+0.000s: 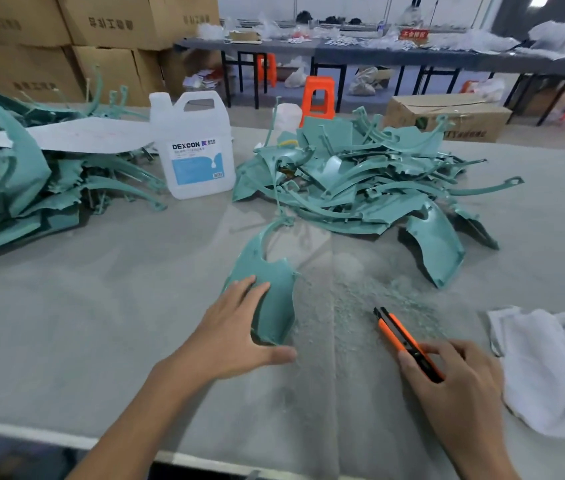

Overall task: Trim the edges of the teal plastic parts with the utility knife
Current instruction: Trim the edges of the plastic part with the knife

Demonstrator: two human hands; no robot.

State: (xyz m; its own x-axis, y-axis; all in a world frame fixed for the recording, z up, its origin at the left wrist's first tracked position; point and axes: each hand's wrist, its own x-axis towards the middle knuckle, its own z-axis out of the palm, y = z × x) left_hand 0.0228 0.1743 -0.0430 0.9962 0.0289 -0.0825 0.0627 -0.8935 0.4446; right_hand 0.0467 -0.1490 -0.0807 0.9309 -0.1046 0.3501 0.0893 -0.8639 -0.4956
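Contact with the curved teal plastic part (276, 299) is made by the left hand (236, 334), whose nearly straight, spread fingers are laid over its near half. The slim orange and black utility knife (400, 336) is held at its rear end by the curled fingers of the right hand (454, 382), its tip aimed forward and leftward. The part lies left of that grip, apart from the blade, its long axis running away from the person, so a leftward carry is judged needed.

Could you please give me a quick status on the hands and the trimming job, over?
Left hand flat on teal part, fingers straight. Right hand holds utility knife, clear of the part. Shavings between them; nothing blocking.
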